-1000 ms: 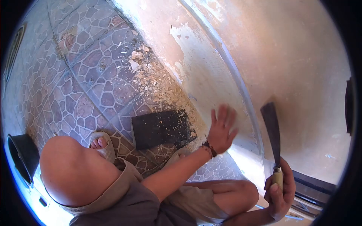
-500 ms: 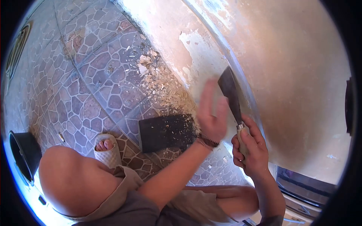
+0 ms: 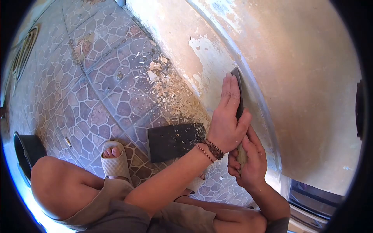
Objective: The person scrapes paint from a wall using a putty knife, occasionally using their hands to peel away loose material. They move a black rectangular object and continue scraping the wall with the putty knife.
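Note:
My right hand [image 3: 252,161] is closed around the handle [image 3: 241,154] of a paint scraper with a wide dark blade [image 3: 239,83]. The blade's end meets the wall's lower band [image 3: 211,52], just under the ledge line. Laid flat along the blade is my left hand [image 3: 227,124], fingers straight and thumb near the scraper's neck, hiding most of the metal. Cord bracelets circle my left wrist. Farther along the band, old paint has come off in a pale, ragged patch [image 3: 206,48].
Paint chips [image 3: 175,95] lie heaped on the stone-patterned floor [image 3: 103,89] along the wall's foot. A dark flat mat [image 3: 171,141], sprinkled with flakes, lies under my left forearm. My sandalled foot [image 3: 114,157] is beside it. A black bucket [image 3: 33,149] stands at far left.
My left hand has come down onto the scraper blade, its fingers now flat along it. The scraper has turned more edge-on, and my right hand has shifted slightly left.

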A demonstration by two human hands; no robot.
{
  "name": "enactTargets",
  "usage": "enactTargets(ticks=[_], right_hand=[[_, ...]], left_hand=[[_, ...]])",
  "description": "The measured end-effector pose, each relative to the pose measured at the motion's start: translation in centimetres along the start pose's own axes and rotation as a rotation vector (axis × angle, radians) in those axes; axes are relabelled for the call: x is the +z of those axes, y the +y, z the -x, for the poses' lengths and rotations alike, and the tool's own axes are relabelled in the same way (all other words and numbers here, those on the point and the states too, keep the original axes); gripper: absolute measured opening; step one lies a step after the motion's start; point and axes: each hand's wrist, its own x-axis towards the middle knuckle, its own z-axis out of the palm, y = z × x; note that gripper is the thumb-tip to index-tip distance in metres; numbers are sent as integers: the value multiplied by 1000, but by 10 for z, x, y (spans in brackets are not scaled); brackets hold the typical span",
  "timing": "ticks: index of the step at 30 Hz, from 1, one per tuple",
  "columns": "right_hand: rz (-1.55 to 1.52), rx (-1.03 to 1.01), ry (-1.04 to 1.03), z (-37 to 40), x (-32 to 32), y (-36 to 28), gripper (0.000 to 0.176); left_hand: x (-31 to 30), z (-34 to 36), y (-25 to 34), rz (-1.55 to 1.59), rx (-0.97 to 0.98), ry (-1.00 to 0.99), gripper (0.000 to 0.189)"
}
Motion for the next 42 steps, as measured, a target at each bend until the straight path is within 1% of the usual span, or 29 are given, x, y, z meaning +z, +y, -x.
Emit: enactTargets(ticks=[2, 5, 8, 10, 13, 16, 20, 23, 26, 29, 32, 34, 37, 40, 42], right_hand=[[20, -10, 6, -5, 0, 2, 49], [-89, 48, 42, -10, 11, -4, 48], [-112, 40, -13, 1, 5, -3, 47], [-127, 25, -3, -1, 8, -1, 46], [-107, 18, 40, -6, 10, 6, 45], [-18, -31, 58, -5, 5, 10, 45], [64, -90, 57, -13, -11, 28, 45], [-9, -57, 74, -12, -2, 28, 45], [-8, -65, 91, -9, -1, 35, 45], [-43, -82, 51, -13, 0, 40, 46], [-36, 1, 40, -18, 4, 32, 47], [-81, 18, 46, -13, 0, 36, 46], [-109, 35, 40, -13, 0, 37, 45], [-72, 41, 59, -16, 2, 37, 45], [-47, 47, 76, -17, 1, 38, 45]], left_hand=[[1, -3, 0, -51, 9, 19, 66], [-5, -8, 1, -89, -8, 13, 66], [-5, -6, 8, -142, -10, -13, 67], [-2, -4, 10, -177, 3, -15, 68], [-8, -9, 9, -173, -49, -47, 70], [-3, -6, 10, -129, -66, -40, 69], [6, 8, -3, -127, 6, 31, 67], [3, 12, -6, -97, 2, 33, 63], [0, 11, -5, -74, 4, 39, 62], [-1, 12, -8, -98, 6, 34, 62], [-3, 13, -10, -81, -50, 29, 63], [-3, 12, -9, -98, -72, 17, 64], [2, 18, -13, -235, -14, 19, 63], [1, 15, -16, -195, -76, 13, 63], [0, 14, -20, -163, -71, 16, 63]])
